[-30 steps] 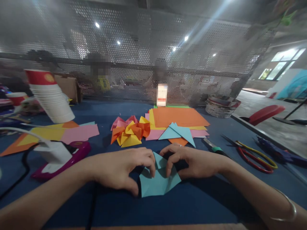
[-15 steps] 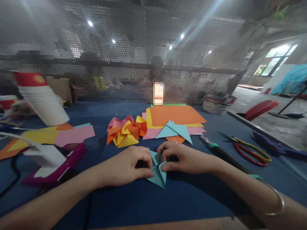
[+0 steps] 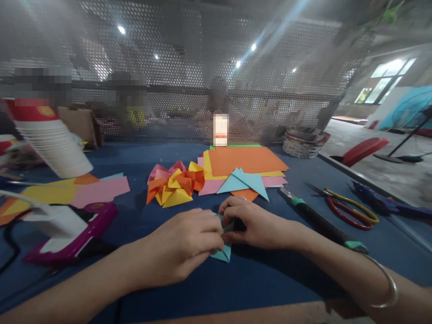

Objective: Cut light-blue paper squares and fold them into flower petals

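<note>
Roughly between left hand (image 3: 191,240) and right hand (image 3: 248,222), lower centre of frame: blue paper (image 3: 223,254); fingers curled over it, pinch unclear.

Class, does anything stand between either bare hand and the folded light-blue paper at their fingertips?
Nothing visible does: the bare left hand and the bare right hand both touch the folded light-blue paper directly, though they cover much of it.

The left hand (image 3: 194,243) and right hand (image 3: 248,222) hold 1 folded blue paper (image 3: 224,254) between them.
</note>
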